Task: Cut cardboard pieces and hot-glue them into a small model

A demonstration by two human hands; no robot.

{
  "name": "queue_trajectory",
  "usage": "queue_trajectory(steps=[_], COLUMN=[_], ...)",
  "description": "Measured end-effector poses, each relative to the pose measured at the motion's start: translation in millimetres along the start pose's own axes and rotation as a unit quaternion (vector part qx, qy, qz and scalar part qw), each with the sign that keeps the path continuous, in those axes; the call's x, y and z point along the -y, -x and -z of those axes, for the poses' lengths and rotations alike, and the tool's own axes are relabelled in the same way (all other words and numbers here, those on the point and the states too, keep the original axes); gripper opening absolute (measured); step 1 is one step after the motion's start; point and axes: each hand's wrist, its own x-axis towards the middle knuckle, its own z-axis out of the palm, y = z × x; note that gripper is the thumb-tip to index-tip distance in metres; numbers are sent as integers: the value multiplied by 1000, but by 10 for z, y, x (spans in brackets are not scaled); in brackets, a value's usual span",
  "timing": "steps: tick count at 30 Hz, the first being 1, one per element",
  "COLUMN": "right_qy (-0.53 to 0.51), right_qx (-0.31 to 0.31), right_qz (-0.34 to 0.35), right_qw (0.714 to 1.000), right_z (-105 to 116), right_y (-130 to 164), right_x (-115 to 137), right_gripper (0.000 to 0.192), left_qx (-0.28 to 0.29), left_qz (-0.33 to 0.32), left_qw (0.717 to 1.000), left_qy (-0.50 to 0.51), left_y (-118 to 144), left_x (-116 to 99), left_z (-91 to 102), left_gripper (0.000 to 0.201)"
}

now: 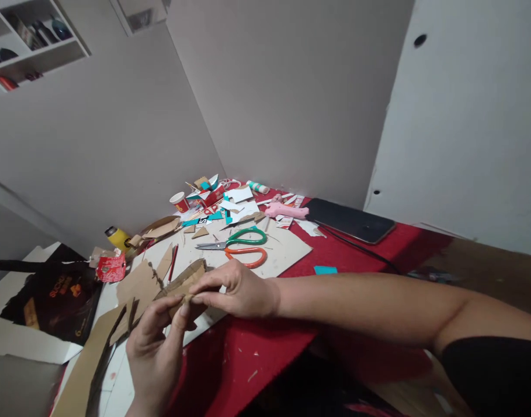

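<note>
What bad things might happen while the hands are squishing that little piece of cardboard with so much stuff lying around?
1. The left hand and right hand pinch the small cardboard piece from both sides; it may crease or tear.
2. The scissors lie just behind the right hand, so a careless reach might meet the blades.
3. The paper cup stands among scraps and could get knocked over.

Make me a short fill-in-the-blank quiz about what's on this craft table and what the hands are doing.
1. Both hands, left hand and right hand, pinch a piece of ____.
2. The scissors have one green handle and one ____ handle.
3. The phone lies on a ____ tablecloth.
4. The pink glue gun lies between the scissors and the ____.

Missing words: cardboard; orange; red; phone
</note>
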Motion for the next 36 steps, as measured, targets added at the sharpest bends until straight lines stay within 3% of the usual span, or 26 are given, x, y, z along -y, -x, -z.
queue_trajectory(steps=[6,8,11,14,15,17,22,28,32,36], right_qy=[52,67,70,143,203,348,470,525,549,561], right_qx=[-74,-86,-48,25,43,71,164,260,296,302], right_qz=[48,56,48,-41,-96,-190,-294,-340,-375,-393], right_qw=[995,992,995,989,973,915,816,736,686,664], right_z=[33,36,61,232,328,549,891,822,775,715], right_y=[-35,-53,-109,-191,-213,-228,-107,-75,-193,-271], right_x=[-108,-94,-12,82,98,91,-80,-185,-293,-396], right_gripper=[16,17,19,35,43,44,17,9,20,28], left_qx=[-27,-5,85,87,67,22,-48,-66,-58,-48], left_qz=[67,105,169,182,181,187,218,220,211,191], left_qw=[989,978,953,944,943,936,911,899,898,899], left_qy=[133,180,235,261,271,297,346,373,383,392], left_y=[-68,-112,-164,-198,-211,-244,-321,-342,-350,-356], left_x=[23,41,67,81,86,98,138,173,206,222], left_z=[-8,20,59,95,111,149,234,271,290,326], left_gripper=[38,41,26,21,22,27,31,26,25,27])
